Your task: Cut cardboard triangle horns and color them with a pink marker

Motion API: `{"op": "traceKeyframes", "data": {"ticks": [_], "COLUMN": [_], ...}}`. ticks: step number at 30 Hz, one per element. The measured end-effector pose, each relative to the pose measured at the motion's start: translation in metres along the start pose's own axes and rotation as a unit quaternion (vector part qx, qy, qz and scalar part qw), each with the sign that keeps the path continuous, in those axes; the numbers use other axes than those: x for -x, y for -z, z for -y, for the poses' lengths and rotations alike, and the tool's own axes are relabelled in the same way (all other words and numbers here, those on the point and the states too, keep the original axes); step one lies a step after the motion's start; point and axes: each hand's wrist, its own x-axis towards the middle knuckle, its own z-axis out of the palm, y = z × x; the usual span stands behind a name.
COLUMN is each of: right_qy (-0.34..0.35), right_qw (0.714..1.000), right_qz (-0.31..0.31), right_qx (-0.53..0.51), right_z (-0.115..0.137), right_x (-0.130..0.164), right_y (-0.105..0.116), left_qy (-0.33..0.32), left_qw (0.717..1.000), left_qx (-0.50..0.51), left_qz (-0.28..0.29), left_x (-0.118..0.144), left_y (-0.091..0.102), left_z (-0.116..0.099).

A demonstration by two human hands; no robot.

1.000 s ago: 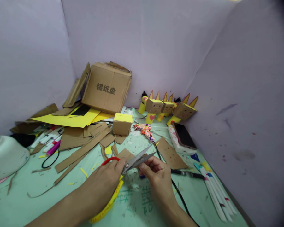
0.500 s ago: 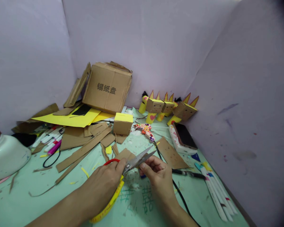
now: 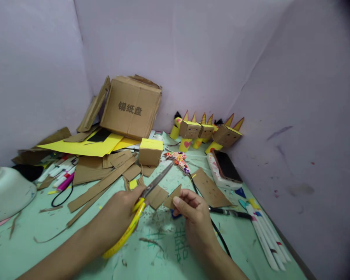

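Observation:
My left hand point(image 3: 118, 214) is wrapped round a pair of scissors point(image 3: 158, 180) with a long yellow handle. Their metal blades are closed together and point up and away, toward a patterned glue gun point(image 3: 179, 158). Between the thumb and fingers of my right hand point(image 3: 196, 216) is a small triangular piece of cardboard point(image 3: 172, 197), a short way right of the scissors. Under it, a bit of dark blue shows by my fingertips. A loose cardboard scrap point(image 3: 156, 197) lies on the table between the two hands, and a thin trimmed strip point(image 3: 151, 242) lies nearer to me.
Cardboard figures with yellow legs and spikes point(image 3: 191, 130) stand at the back. A small cardboard box point(image 3: 151, 153) sits left of them, before a large carton point(image 3: 131, 107). A phone point(image 3: 227, 166) and markers point(image 3: 266, 237) lie right. The glue gun's black cord point(image 3: 221, 237) passes behind my right hand.
The scissors have come away from the cardboard, down and to the left, and their blades have closed. A thin strip now lies on the table. My right hand keeps the cardboard piece.

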Motion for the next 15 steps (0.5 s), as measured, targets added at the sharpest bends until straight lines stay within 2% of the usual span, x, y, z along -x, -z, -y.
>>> {"op": "traceKeyframes", "data": {"ticks": [4, 7, 13, 15], "right_qy": [-0.026, -0.032, -0.044, -0.046], "right_qw": [0.999, 0.999, 0.999, 0.999], "right_qz": [0.010, 0.013, 0.012, 0.010], "right_qx": [-0.027, -0.022, -0.020, -0.019], "right_z": [-0.001, 0.000, 0.000, 0.000], "right_x": [-0.003, -0.003, -0.004, -0.005], "right_y": [0.000, -0.002, -0.002, -0.002], "left_qy": [0.085, 0.110, 0.143, 0.158], "left_qw": [0.982, 0.964, 0.953, 0.953], "left_qx": [-0.168, -0.242, -0.262, -0.255], "left_qz": [-0.012, 0.002, 0.043, 0.042], "left_x": [-0.009, -0.013, -0.011, -0.010], "left_y": [0.007, 0.008, 0.018, 0.022], "left_z": [0.018, 0.022, 0.019, 0.020]}}
